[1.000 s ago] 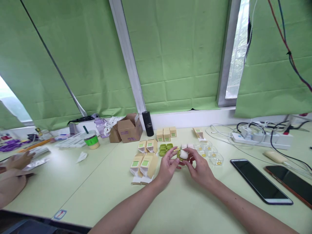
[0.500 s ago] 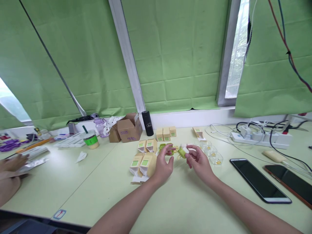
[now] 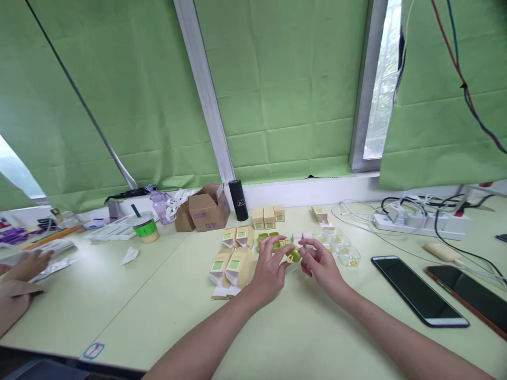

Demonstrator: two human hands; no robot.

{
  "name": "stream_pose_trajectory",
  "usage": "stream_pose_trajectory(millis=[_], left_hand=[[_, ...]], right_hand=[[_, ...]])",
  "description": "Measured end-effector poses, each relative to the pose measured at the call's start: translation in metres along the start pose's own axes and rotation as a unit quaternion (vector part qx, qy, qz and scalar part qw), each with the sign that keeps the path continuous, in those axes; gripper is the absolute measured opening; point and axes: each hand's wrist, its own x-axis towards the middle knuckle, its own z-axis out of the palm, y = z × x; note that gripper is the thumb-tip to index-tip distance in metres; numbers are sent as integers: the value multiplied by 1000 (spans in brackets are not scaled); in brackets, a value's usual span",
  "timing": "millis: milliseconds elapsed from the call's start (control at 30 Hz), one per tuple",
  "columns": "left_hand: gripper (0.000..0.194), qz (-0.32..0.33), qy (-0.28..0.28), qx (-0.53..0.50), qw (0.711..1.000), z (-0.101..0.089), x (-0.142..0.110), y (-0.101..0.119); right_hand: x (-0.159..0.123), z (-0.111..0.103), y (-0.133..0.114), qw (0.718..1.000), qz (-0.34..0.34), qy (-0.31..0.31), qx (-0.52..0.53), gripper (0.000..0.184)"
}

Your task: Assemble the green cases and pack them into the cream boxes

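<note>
Small olive-green rounded case [image 3: 295, 255] sits pinched in left hand [image 3: 266, 268]; right hand [image 3: 324, 265] fingertips at its right end, can't tell if clamped.

The left hand's fingers [image 3: 273, 245] partly hide the small green piece [image 3: 295, 255], the print on the black bottle [image 3: 237, 200] by the bench's [image 3: 130, 311] back edge is too small to read, and the picture's left edge cuts off a co-worker [image 3: 15, 305].

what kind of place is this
Probably a shared workroom or office: small boxes stand in groups on a long table, with a power strip at its back and another person's hand at far left.
</note>
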Motion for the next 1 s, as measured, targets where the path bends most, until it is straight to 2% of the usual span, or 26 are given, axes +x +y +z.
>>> stream_pose_trajectory(millis=[333,400,467,500,533,600,667,733,833,1000], left_hand=[[48,20,7,-1,1000,0,1,-2],[48,16,7,-8,1000,0,1,-2],[48,1,8,-24,1000,0,1,-2],[48,-11,10,-36,999,1,1,-2],[47,-25,14,-50,998,2,1,-2],[45,-58,24,-79,995,3,2,-3],[43,-98,39,-109,988,5,2,-3],[41,-143,58,-138,978,7,3,-5],[39,-205,84,-179,959,10,4,-8],[36,-251,116,-242,930,14,7,-14]], right_hand=[[-3,2,-2,999,-4,-14,-49,58],[-5,-1,-5,995,-21,-16,-99,55],[-6,-4,-11,977,-52,-17,-205,48],[-6,-7,-15,955,-74,-17,-285,45],[-7,-9,-20,918,-99,-20,-383,40],[-6,-14,-31,809,-143,-1,-571,32],[-5,-20,-40,713,-141,15,-687,27],[-1,-28,-47,657,-102,20,-747,26],[5,-46,-51,617,-33,-8,-787,23],[13,-67,-51,600,39,-47,-798,19]])
